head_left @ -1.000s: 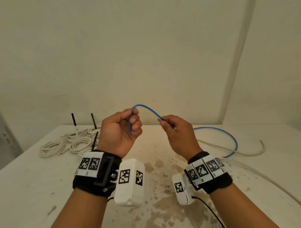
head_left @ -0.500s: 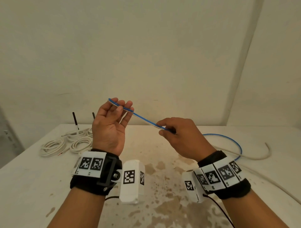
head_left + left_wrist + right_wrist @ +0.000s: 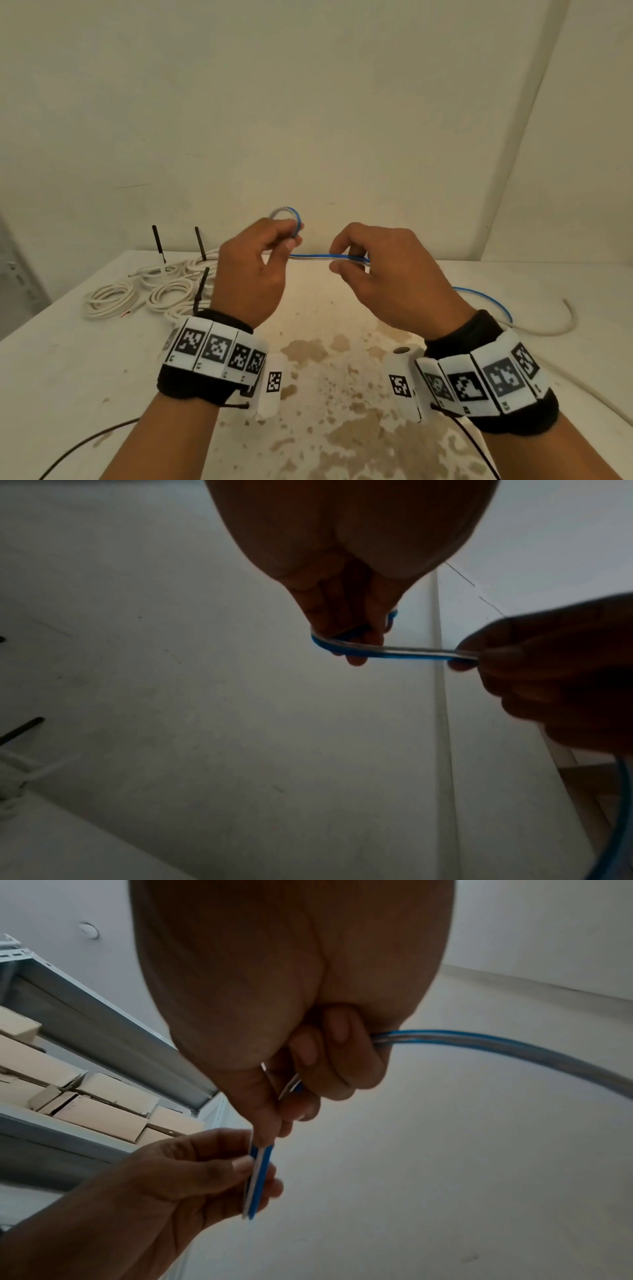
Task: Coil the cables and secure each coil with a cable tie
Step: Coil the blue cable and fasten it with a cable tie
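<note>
A thin blue cable (image 3: 320, 256) runs between both hands above the white table (image 3: 68, 359). My left hand (image 3: 253, 270) pinches a small loop of it (image 3: 286, 215), which sticks up above the fingers; in the left wrist view the cable (image 3: 394, 653) bends round the fingertips. My right hand (image 3: 387, 274) pinches the doubled strands just to the right, seen in the right wrist view as the cable (image 3: 262, 1167) passing through its fingers. The rest of the blue cable (image 3: 486, 298) trails behind the right wrist onto the table.
White cable coils (image 3: 137, 291) tied with black cable ties (image 3: 200, 241) lie at the back left. A loose white cable (image 3: 548, 329) curves at the right. The tabletop is stained brown in the middle (image 3: 342, 394). A shelf with cardboard boxes (image 3: 85, 1096) stands to one side.
The left hand went from open fingers under a straight cable to a closed pinch on a small loop. The right hand moved closer and now holds doubled strands.
</note>
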